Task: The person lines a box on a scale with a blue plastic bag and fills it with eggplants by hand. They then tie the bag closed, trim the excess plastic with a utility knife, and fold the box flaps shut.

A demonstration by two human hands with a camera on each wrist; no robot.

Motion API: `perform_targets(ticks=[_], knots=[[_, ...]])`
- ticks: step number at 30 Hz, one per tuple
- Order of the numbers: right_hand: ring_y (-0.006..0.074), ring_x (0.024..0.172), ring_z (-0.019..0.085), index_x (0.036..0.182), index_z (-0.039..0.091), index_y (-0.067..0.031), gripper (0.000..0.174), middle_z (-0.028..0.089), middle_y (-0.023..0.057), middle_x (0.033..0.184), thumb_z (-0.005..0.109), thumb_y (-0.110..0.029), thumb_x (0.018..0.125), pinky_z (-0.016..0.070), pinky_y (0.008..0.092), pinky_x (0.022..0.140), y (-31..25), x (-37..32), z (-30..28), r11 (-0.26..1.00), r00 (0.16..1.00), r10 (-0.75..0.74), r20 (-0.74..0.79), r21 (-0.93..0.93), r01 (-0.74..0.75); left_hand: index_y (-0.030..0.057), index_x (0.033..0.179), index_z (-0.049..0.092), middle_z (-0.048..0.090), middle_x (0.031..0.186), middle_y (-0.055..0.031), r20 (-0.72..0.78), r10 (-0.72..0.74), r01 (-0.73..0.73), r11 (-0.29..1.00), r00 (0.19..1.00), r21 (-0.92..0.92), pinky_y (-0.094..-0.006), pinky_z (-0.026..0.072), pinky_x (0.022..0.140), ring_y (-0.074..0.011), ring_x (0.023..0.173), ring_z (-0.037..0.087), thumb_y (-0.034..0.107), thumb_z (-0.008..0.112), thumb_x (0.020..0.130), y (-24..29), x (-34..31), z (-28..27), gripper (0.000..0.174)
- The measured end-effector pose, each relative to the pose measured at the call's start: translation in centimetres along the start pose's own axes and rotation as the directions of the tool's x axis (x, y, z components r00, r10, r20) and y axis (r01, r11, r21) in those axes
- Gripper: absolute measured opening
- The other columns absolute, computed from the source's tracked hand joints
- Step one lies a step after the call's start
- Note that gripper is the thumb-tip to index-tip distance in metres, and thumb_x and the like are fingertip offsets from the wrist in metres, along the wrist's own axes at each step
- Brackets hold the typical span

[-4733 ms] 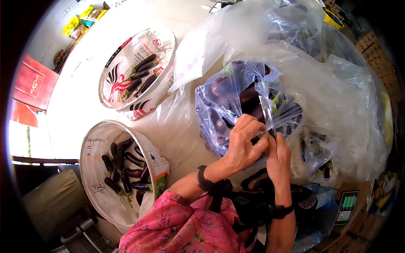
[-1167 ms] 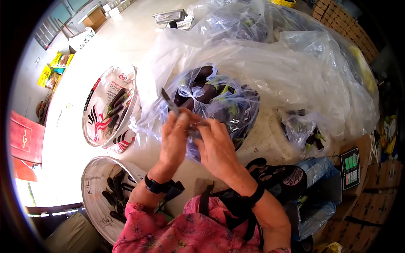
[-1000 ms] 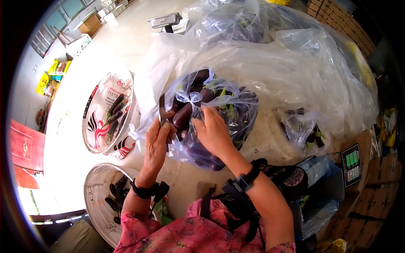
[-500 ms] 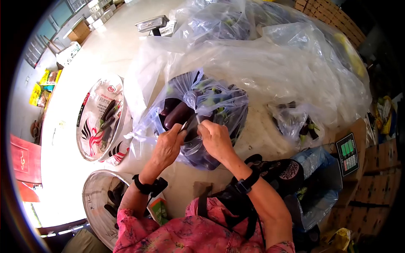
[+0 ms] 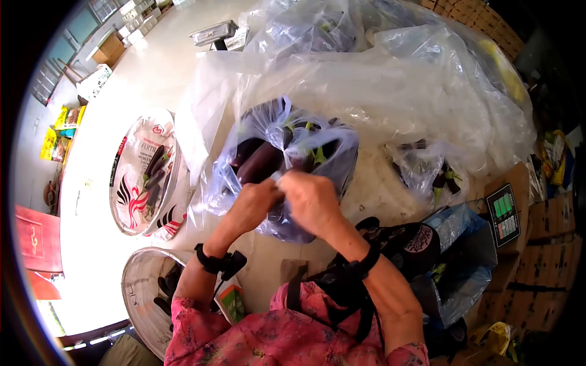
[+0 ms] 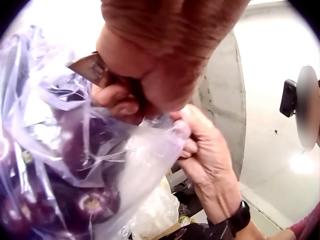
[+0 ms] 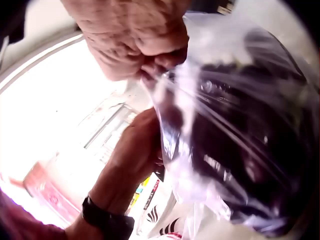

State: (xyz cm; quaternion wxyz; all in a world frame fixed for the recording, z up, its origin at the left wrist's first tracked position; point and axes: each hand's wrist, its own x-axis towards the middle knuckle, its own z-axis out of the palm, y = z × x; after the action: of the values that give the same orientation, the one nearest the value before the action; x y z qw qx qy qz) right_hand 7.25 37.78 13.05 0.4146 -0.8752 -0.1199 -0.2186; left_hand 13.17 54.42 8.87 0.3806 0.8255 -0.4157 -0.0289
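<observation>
A bluish clear plastic bag (image 5: 290,227) full of dark purple eggplants (image 5: 261,162) sits in front of the person, its top gathered. My left hand (image 5: 251,206) is at the bag's near side, fingers curled round a knife. The knife's short blade (image 6: 90,69) pokes out beside the fingers in the left wrist view; the head view hides it. Close beside it, my right hand (image 5: 312,202) pinches gathered plastic of the bag, which stretches taut from the fingers in both wrist views. The right wrist view shows both hands right at the bag's edge.
Two round white bins, one upper (image 5: 177,183) and one lower (image 5: 135,274), hold eggplants at left. A large clear plastic sheet (image 5: 293,79) spreads behind. At right are a smaller bag (image 5: 421,168), a scale display (image 5: 503,213) and an open plastic-lined box (image 5: 461,280).
Both hands came apart about a second ago with the knife blade showing, then closed in on the bag's gathered top. They now overlap more, and the blade has gone from the head view.
</observation>
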Motion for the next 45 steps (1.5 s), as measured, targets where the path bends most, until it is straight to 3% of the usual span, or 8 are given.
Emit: perform_targets(ticks=[9, 13, 16, 21, 29, 33, 38, 45], knots=[[0.0290, 0.062, 0.064, 0.089, 0.063, 0.0006, 0.012, 0.063, 0.0136, 0.070, 0.059, -0.009, 0.094, 0.0479, 0.0370, 0.057, 0.3, -4.6, -9.0, 0.948, 0.957, 0.284, -0.063, 0.171, -0.270, 0.0020, 0.088, 0.059, 0.063, 0.081, -0.0183, -0.006, -0.061, 0.061, 0.998, 0.998, 0.030, -0.0410, 0.0462, 0.056, -0.0401, 0.068, 0.059, 0.013, 0.060, 0.093, 6.2, 1.4, -0.4, 0.012], [0.0345, 0.070, 0.067, 0.085, 0.064, -0.0018, 0.006, 0.068, 0.0146, 0.078, 0.060, -0.007, 0.085, 0.0520, 0.0428, 0.062, 4.3, -8.7, -10.2, 0.853, 0.904, 0.375, 0.204, -0.458, -0.250, 0.0005, 0.117, 0.061, 0.056, 0.073, -0.0030, -0.161, -0.273, 0.226, 0.939, 0.949, -0.259, -0.0307, 0.0417, 0.051, -0.0170, 0.059, 0.054, 0.013, 0.054, 0.097, 9.2, 0.4, -2.7, 0.025], [0.0300, 0.068, 0.069, 0.082, 0.066, -0.0072, 0.010, 0.068, 0.0137, 0.076, 0.057, -0.009, 0.084, 0.0544, 0.0404, 0.057, 4.5, -11.6, -8.6, 0.782, 0.872, 0.373, 0.319, -0.613, -0.110, -0.0052, 0.129, 0.054, 0.052, 0.081, 0.0008, -0.014, -0.424, 0.253, 0.566, 0.905, -0.785, -0.0228, 0.0361, 0.054, -0.0082, 0.062, 0.043, 0.022, 0.048, 0.100, 13.5, 2.3, -3.0, 0.041], [0.0272, 0.071, 0.068, 0.091, 0.063, -0.0035, 0.015, 0.064, 0.0119, 0.079, 0.060, -0.009, 0.077, 0.0520, 0.0366, 0.054, 0.4, -13.8, -9.6, 0.804, 0.935, 0.251, 0.248, -0.591, -0.059, -0.0043, 0.132, 0.052, 0.054, 0.089, -0.0022, 0.381, -0.331, 0.441, 0.128, 0.863, -0.888, -0.0261, 0.0404, 0.066, -0.0110, 0.073, 0.048, 0.023, 0.051, 0.099, 14.2, 7.6, 5.7, 0.043], [0.0263, 0.079, 0.068, 0.106, 0.065, -0.0013, 0.022, 0.068, 0.0111, 0.090, 0.067, -0.009, 0.085, 0.0551, 0.0336, 0.067, -1.7, -19.2, -21.5, 0.891, 0.928, 0.370, -0.048, -0.264, -0.369, -0.0021, 0.102, 0.062, 0.053, 0.071, -0.0010, 0.454, -0.502, 0.666, 0.418, 0.736, -0.618, -0.0294, 0.0428, 0.055, -0.0115, 0.057, 0.049, 0.008, 0.061, 0.089, 2.4, 14.0, 28.9, 0.017], [0.0310, 0.076, 0.067, 0.106, 0.065, -0.0015, 0.023, 0.068, 0.0148, 0.091, 0.069, -0.014, 0.087, 0.0521, 0.0353, 0.064, -1.0, -22.3, -26.6, 0.703, 0.684, 0.702, -0.198, 0.040, -0.710, -0.0044, 0.114, 0.061, 0.063, 0.081, -0.0078, 0.493, -0.591, 0.768, 0.523, 0.639, -0.369, -0.0353, 0.0481, 0.062, -0.0179, 0.065, 0.057, 0.010, 0.064, 0.086, -3.1, 15.1, 35.0, 0.031], [0.0304, 0.082, 0.066, 0.110, 0.064, -0.0006, 0.028, 0.066, 0.0163, 0.093, 0.069, -0.016, 0.088, 0.0509, 0.0341, 0.070, 2.1, -26.4, -29.5, 0.541, 0.546, 0.781, -0.303, -0.108, -0.834, -0.0038, 0.132, 0.055, 0.064, 0.120, -0.0226, 0.057, -0.355, 0.359, 0.926, 0.933, -0.115, -0.0340, 0.0491, 0.089, -0.0282, 0.108, 0.064, 0.020, 0.063, 0.086, -2.0, 16.4, 36.8, 0.051], [0.0384, 0.103, 0.061, 0.119, 0.062, -0.0032, 0.055, 0.064, 0.0186, 0.109, 0.073, -0.043, 0.082, 0.0493, 0.0424, 0.088, 2.6, -30.1, -29.0, 0.539, 0.552, 0.834, 0.019, -0.245, -0.806, -0.0053, 0.123, 0.059, 0.067, 0.106, -0.0137, 0.573, -0.316, 0.625, 0.606, 0.757, -0.492, -0.0312, 0.0499, 0.084, -0.0203, 0.094, 0.065, 0.017, 0.059, 0.091, 4.2, 16.1, 31.1, 0.039]])
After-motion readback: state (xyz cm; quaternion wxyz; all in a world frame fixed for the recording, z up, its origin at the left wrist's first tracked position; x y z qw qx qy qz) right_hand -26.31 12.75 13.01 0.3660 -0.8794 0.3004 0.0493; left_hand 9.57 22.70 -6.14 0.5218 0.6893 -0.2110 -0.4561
